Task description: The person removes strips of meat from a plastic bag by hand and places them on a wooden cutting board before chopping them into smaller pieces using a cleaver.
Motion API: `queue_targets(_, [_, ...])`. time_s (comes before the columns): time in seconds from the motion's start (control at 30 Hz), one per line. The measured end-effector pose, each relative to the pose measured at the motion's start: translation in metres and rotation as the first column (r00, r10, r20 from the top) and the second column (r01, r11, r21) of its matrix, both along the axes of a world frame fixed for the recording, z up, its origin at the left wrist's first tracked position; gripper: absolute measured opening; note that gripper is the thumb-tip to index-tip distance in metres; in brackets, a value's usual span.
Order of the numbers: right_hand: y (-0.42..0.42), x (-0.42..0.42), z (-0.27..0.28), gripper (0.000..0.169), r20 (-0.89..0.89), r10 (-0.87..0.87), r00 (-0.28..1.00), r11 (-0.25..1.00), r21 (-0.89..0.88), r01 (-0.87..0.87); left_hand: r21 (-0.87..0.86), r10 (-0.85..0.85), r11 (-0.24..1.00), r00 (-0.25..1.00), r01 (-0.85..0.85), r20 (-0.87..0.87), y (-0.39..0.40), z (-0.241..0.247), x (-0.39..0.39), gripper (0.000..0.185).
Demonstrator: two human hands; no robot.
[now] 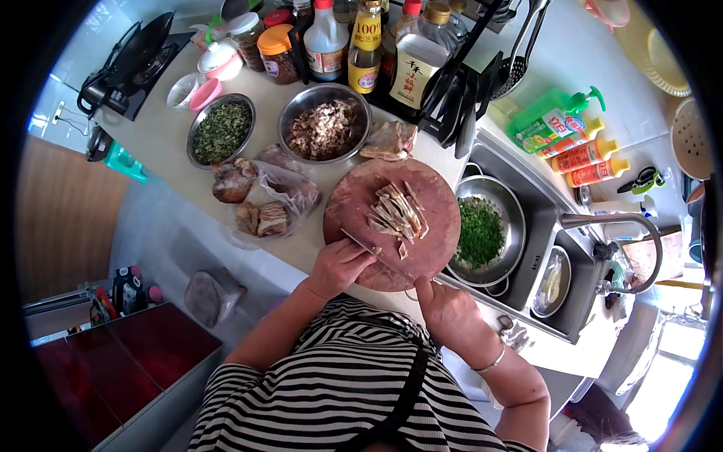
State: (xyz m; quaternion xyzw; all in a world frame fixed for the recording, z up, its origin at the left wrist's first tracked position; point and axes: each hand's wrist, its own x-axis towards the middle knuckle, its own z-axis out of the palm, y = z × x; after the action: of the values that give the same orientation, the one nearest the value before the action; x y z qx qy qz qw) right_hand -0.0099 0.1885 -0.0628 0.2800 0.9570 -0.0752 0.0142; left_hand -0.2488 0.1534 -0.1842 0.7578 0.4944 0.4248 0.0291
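Note:
A round wooden chopping board lies before me, with a pile of meat strips on its middle. My right hand grips a kitchen knife near the board's front edge, index finger along it. The blade is seen almost edge-on and points to the left. My left hand has its fingers bent against the blade near its far end; whether they pinch it is hidden. A small scrap of meat sits between the strips and the knife.
Left of the board lie chunks of meat in a plastic bag. Behind are a steel bowl of diced meat, a bowl of chopped greens and several bottles. At right, a pan of chopped green herbs stands over the sink.

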Motion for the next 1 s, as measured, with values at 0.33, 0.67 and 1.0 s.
queue_targets(0.33, [0.018, -0.009, -0.022, 0.02, 0.013, -0.115, 0.993, 0.967, -0.225, 0.115, -0.005, -0.01, 1.0, 1.0, 0.01, -0.016, -0.002, -0.005, -0.003, 0.025])
queue_targets(0.67, [0.006, -0.006, 0.007, 0.023, 0.128, 0.04, 0.991, 0.996, -0.083, -0.029, 0.011, -0.03, 0.999, 0.999, 0.03, 0.035, -0.006, -0.006, -0.005, 0.029])
queue_targets(1.0, [0.019, -0.01, -0.012, 0.017, -0.04, -0.048, 0.998, 0.985, -0.169, 0.04, 0.025, -0.011, 1.0, 1.0, 0.012, -0.011, -0.001, -0.004, -0.005, 0.024])
